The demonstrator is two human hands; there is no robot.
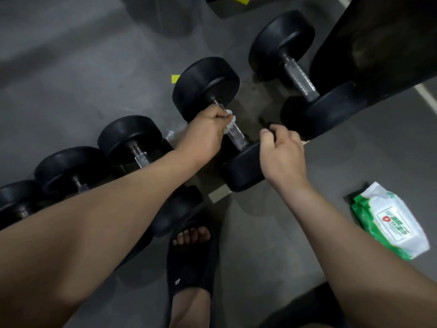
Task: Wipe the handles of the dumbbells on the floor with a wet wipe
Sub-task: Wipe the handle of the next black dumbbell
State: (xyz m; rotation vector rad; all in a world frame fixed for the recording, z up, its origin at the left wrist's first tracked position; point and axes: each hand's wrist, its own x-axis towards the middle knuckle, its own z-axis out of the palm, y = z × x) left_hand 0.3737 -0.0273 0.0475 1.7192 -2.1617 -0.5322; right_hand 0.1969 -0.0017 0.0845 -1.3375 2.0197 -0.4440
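- Step in hand: wiping the handle of the dumbbell mid-frame, which lies on the floor. The bar runs approx 11 to 5 o'clock.
- left hand: closed in a fist round the bar's far end. The wipe is bunched under the fingers, w/ white edges poking out on the 3 o'clock side.
- right hand: fingers loosely curled, nothing in them. It sits over the near head, at the bar's 5 o'clock end. Whether it touches the rubber I can't tell from this angle.
- To do it well, imo: slide the fist down the bar toward 5 o'clock w/ a twist, so the wipe goes all round, underside incl. The near half of the bar has no wipe on it and needs covering.
- Knurling traps grime, so a firm squeeze and short back-and-forth strokes should beat one long pass.
- The round heads could roll; the right hand pressing on the near head would steady them.
- The wipe is balled up. Spread flatter, it would give more contact.
- Look of the dumbbell: two matte black round heads, and a steel bar w/ a knurled grip that glints.
- Rest of the row: big dumbbell at 1 o'clock w/ its bar bare, and smaller dumbbells toward 9 o'clock, partly under the left forearm.
- pack of wipes at 4 o'clock on the floor, well apart from both hands, handy for a fresh sheet.
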